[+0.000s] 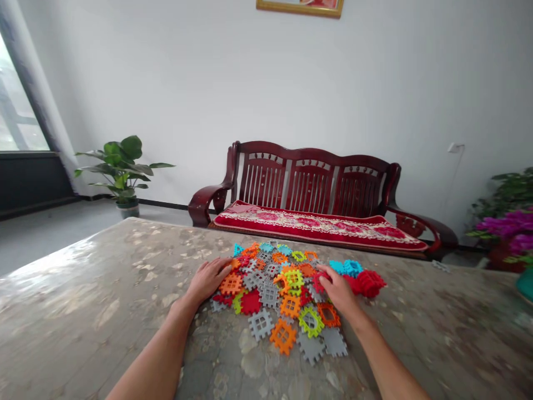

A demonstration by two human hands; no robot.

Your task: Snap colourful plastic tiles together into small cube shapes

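A heap of flat, toothed plastic tiles in orange, grey, red, green and blue lies on a marbled table. My left hand rests flat on the heap's left edge, fingers stretched out over an orange tile. My right hand sits at the heap's right side with its fingers curled on a red tile. A joined stack of red tiles and two blue ones lie just beyond the right hand.
A dark red wooden bench with a red patterned cushion stands behind the table against a white wall. A potted green plant is at the left, purple flowers at the right. A teal object sits at the table's right edge.
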